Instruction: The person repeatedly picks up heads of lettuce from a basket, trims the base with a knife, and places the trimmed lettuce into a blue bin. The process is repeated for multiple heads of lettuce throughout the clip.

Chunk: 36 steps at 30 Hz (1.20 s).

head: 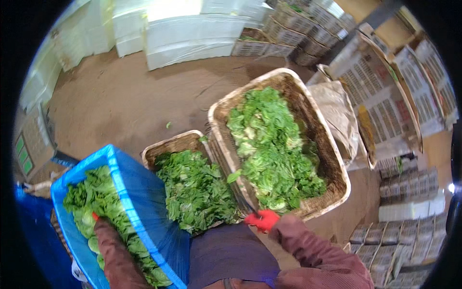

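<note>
My left hand, in a red glove, reaches down among leafy green lettuce heads in a blue plastic-lined bin at the lower left; the sleeve and leaves hide most of it, so its grip does not show. In a red glove too, my right hand is closed around the handle of a knife, its dark blade pointing up and left over the near edge of a large dirty white crate. Lettuce lies heaped in that crate. Between bin and crate, a smaller crate holds loose green leaves.
White foam boxes line the far side. Stacked crates stand at the back right, and large printed cartons at the right with brown paper beside them. More packed stacks are at the lower right. A cardboard box stands at the left.
</note>
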Each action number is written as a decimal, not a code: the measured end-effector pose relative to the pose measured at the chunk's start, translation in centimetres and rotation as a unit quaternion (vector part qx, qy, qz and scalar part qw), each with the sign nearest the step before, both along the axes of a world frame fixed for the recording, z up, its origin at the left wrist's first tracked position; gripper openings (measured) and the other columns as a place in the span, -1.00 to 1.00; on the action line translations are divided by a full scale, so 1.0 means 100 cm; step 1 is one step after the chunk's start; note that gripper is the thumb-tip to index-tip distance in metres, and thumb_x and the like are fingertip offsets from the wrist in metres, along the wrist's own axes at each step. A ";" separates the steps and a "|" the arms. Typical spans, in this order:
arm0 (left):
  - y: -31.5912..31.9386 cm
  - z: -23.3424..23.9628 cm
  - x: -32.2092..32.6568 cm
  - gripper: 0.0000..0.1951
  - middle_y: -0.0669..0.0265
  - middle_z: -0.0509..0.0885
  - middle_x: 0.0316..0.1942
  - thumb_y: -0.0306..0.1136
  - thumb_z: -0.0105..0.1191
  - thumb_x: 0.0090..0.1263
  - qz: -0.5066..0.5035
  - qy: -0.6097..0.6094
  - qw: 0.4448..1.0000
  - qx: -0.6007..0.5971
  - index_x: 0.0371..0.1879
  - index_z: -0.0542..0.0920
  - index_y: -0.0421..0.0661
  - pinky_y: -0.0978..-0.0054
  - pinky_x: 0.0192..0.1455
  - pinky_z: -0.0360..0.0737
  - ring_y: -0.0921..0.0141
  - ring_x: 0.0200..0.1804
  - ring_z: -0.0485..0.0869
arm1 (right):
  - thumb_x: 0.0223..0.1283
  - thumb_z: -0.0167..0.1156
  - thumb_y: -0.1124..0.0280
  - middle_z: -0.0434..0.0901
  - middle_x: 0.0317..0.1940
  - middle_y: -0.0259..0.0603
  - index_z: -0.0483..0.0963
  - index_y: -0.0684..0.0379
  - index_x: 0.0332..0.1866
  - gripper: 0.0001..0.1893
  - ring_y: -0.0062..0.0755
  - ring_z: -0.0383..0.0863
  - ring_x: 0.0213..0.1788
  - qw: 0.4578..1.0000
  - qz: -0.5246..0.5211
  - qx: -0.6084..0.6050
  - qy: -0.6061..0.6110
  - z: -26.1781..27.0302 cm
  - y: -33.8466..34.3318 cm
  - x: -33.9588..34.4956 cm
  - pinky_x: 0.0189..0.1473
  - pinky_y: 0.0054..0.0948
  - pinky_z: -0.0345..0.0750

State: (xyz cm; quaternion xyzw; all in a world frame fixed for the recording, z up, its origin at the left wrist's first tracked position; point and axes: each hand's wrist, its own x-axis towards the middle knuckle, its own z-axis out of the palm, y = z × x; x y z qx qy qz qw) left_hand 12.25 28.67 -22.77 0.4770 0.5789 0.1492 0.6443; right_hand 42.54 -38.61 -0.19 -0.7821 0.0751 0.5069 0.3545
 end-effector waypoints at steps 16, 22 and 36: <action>-0.212 0.185 -0.025 -0.31 0.37 0.23 0.48 -0.07 -0.07 0.53 0.078 -0.028 0.959 0.270 0.55 -0.10 0.29 0.22 0.27 0.37 0.24 0.33 0.43 | 0.09 0.15 0.48 0.68 -0.31 -0.13 0.66 0.04 -0.14 -0.76 -0.29 0.67 -0.23 0.791 -0.062 -0.058 -0.606 -0.111 -0.182 0.367 -0.11 -0.37 0.57; -0.275 0.203 0.013 -0.30 0.33 0.25 0.47 0.00 -0.08 0.53 -0.014 -0.027 0.966 0.255 0.55 -0.08 0.24 0.36 0.17 0.45 0.28 0.27 0.49 | 0.12 0.17 0.39 0.67 -0.26 -0.06 0.60 0.05 -0.01 -0.71 -0.20 0.68 -0.15 0.884 -0.055 -0.138 -0.444 -0.084 -0.158 0.454 -0.03 -0.29 0.56; -0.385 0.196 0.031 -0.28 0.21 0.33 0.41 0.03 -0.05 0.49 -0.004 -0.026 0.975 0.221 0.55 -0.05 0.24 0.46 0.02 0.56 0.35 0.06 0.63 | 0.08 0.28 0.05 0.68 -0.19 0.01 0.55 0.11 0.09 -0.50 -0.08 0.67 -0.10 0.889 -0.091 0.041 -0.446 -0.109 -0.051 0.502 -0.01 -0.21 0.55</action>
